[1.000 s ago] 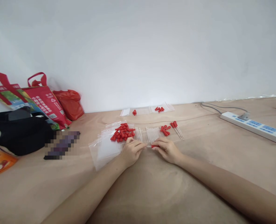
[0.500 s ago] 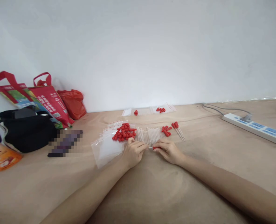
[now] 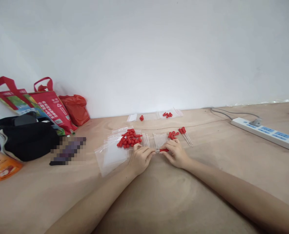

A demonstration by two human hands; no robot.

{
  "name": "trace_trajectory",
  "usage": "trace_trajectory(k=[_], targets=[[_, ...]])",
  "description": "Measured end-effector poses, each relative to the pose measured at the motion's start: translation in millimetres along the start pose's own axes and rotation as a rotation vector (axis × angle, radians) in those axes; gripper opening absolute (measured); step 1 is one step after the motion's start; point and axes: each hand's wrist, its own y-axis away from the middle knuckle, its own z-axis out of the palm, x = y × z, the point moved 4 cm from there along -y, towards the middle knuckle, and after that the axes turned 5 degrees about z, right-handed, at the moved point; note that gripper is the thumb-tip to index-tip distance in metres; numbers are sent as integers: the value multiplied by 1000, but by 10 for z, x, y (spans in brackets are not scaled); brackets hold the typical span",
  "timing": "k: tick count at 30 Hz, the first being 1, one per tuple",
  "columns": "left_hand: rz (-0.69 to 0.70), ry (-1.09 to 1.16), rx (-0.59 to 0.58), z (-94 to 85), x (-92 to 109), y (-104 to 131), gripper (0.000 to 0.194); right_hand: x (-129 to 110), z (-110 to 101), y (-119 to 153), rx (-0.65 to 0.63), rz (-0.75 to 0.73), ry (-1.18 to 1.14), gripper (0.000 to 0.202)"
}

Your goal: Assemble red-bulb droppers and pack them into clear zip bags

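My left hand [image 3: 140,158] pinches a thin clear glass dropper tube [image 3: 157,151], most of it hidden by the fingers. From the other side, my right hand [image 3: 177,155] is closed on a red rubber bulb [image 3: 163,150], which meets the tube's end between the hands. Just beyond the fingers lie rows of glass tubes [image 3: 160,139]. A heap of red bulbs [image 3: 129,139] rests on clear zip bags [image 3: 112,152] beside my left hand. Several loose bulbs [image 3: 173,135] are by my right hand, and droppers with bulbs fitted [image 3: 185,134] lie to their right.
Against the wall lies another bag with tubes and bulbs [image 3: 167,114]. A white power strip [image 3: 268,131] with a grey cable is at right. On the left are a black bag [image 3: 29,139], red shopping bags [image 3: 53,109], an orange pouch [image 3: 4,165] and a blurred-out item [image 3: 70,151].
My right hand has shifted slightly up and its fingers have changed position, so more of the red bulb shows. My left hand stays nearly where it was, still pinching the tube.
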Motion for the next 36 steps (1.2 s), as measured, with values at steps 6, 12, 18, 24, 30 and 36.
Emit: trace_trajectory(k=[6, 12, 18, 24, 30, 36], targets=[[30, -40, -28, -12, -37, 9, 21, 23, -65, 30, -13, -18, 20, 15], [66, -72, -19, -50, 51, 20, 22, -42, -27, 59, -49, -94, 73, 14], [64, -49, -22, -45, 97, 15, 23, -101, -7, 55, -58, -114, 57, 15], [44, -25, -39, -25, 98, 16, 24, -107, 32, 46, -75, -119, 18, 15], [47, -8, -56, -11, 93, 11, 24, -103, 44, 29, -97, -128, 14, 17], [-2, 81, 3, -5, 36, -8, 25, -46, 12, -5, -6, 57, -205, 18]])
